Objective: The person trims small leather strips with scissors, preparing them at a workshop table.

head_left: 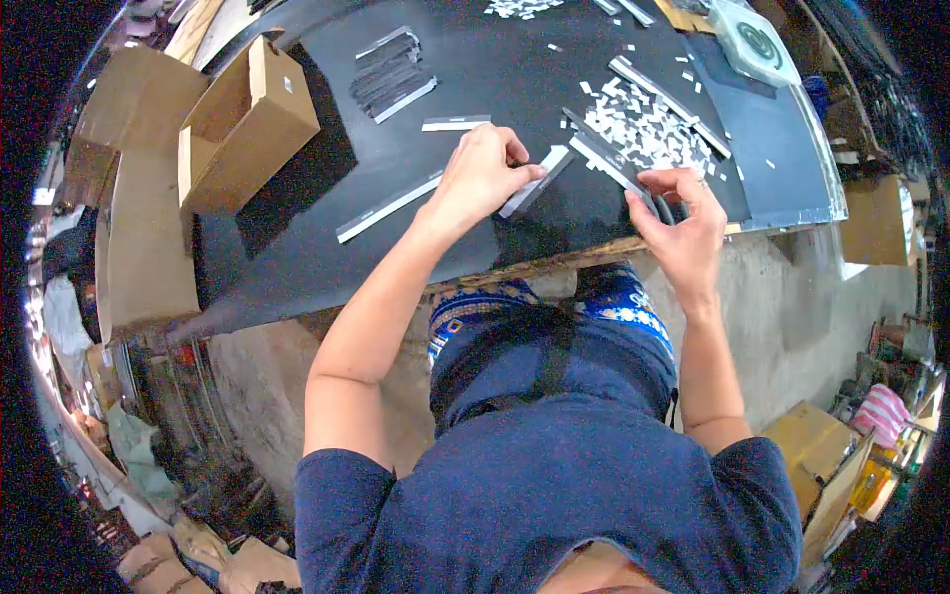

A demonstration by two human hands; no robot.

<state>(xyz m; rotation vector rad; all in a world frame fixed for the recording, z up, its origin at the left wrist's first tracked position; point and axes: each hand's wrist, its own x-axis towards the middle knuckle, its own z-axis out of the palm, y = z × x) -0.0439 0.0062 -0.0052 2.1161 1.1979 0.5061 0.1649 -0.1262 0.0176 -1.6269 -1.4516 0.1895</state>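
Observation:
My left hand (pixel 480 173) presses down on a dark strip with a white band (pixel 535 182) lying on the black table (pixel 297 247). My right hand (pixel 683 223) pinches the near end of another long dark strip (pixel 606 158) that runs up and to the left. Both hands sit close to the table's front edge.
A heap of small white paper pieces (pixel 648 127) lies behind my right hand. More strips lie at the left (pixel 388 206) and centre (pixel 455 123), with a stack of dark strips (pixel 391 74) further back. An open cardboard box (pixel 242 124) stands at the left. A tape roll (pixel 757 40) sits far right.

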